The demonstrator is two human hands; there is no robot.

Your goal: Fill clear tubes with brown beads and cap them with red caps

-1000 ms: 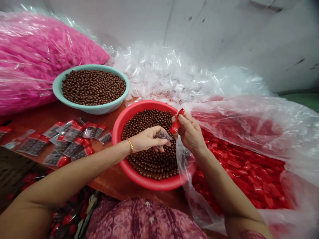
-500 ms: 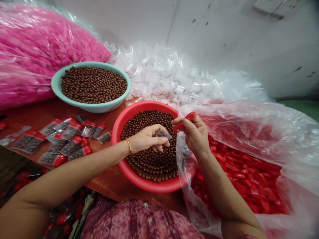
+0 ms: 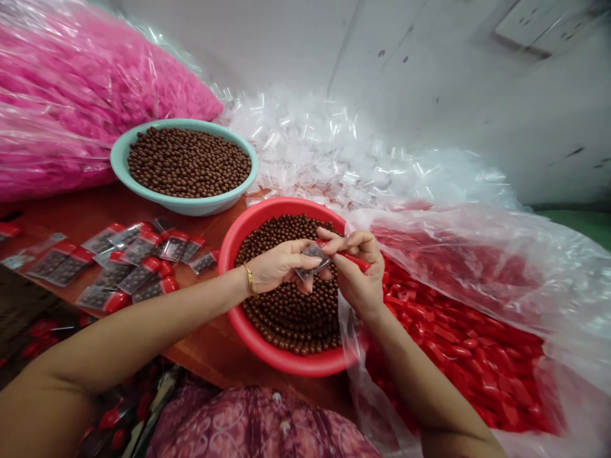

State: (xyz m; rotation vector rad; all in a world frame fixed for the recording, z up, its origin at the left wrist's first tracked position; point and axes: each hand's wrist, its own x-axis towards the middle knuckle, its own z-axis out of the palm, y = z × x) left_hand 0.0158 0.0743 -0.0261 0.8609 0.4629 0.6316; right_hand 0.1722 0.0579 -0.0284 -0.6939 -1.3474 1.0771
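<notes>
Over the red basin (image 3: 305,364) of brown balls (image 3: 281,318), my left hand (image 3: 279,262) is closed around a small clear plastic case (image 3: 312,261) with brown balls inside. My right hand (image 3: 360,273) pinches red plastic caps (image 3: 356,261). One red piece is at the upper right end of the case, partly hidden by my fingers, so how far it sits on the case cannot be made out. Another red cap lies in the right palm. Both hands meet at the case.
Filled, red-capped cases (image 3: 138,280) lie left on the table (image 3: 200,337). A turquoise basin (image 3: 191,207) of brown balls stands behind, beside a bag of pink pieces (image 3: 95,95). Clear cases (image 3: 305,140) pile along the wall; a plastic bag of red caps (image 3: 458,356) is at right.
My right hand has moved left and down, bringing the red caps from above the basin's right rim to the case. My left hand still holds the case; the view has shifted slightly.
</notes>
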